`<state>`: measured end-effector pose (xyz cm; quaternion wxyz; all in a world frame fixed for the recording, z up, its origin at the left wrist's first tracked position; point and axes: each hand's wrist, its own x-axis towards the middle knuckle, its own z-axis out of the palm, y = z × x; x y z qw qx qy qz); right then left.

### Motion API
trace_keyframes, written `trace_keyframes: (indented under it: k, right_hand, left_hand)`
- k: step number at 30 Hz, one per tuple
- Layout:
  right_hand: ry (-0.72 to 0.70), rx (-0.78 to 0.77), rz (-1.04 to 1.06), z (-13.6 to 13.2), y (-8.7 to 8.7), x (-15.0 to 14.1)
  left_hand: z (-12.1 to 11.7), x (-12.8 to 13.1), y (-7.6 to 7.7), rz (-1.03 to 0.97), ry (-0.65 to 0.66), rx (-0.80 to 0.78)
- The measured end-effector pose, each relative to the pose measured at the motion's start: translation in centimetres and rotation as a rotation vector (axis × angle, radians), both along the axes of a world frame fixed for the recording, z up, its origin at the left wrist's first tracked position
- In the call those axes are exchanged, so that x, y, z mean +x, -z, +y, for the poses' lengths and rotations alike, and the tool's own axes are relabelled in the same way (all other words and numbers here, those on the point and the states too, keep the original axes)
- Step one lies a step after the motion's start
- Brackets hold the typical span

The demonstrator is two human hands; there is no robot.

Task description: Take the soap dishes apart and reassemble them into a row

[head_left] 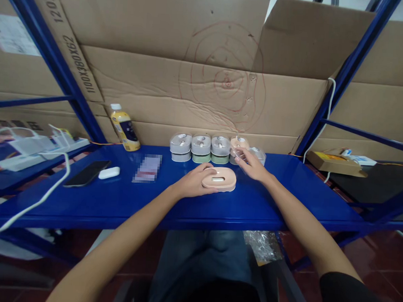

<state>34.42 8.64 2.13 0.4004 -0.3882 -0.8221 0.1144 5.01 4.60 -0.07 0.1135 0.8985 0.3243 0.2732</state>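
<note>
In front of the clear-lidded boxes (201,144), the left grip (193,181) clasps the peach oval case (226,184), likely light, rigid, slick, best held by its sides; the right grip's (253,165) closure I cannot tell.

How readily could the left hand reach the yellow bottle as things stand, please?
Probably not: the left hand is holding the peach box, though nothing tall seems to block the way to the yellow bottle.

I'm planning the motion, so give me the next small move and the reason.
Probably bring the right hand over to the peach box: only the left hand grips it, while the right is by the row of boxes; whether it holds anything is unclear.
</note>
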Motion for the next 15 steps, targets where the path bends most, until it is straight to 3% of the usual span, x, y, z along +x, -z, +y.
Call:
trace_keyframes:
  k: [6, 15]
  right_hand:
    - [-0.143, 0.079, -0.126, -1.1, 0.3, -1.7]
    - [-0.313, 0.040, -0.195, -1.6, 0.9, -4.1]
  left_hand:
    - [0.4, 0.4, 0.4, -0.123, -0.142, -0.156]
    - [1.2, 0.7, 1.5, -0.247, -0.130, -0.215]
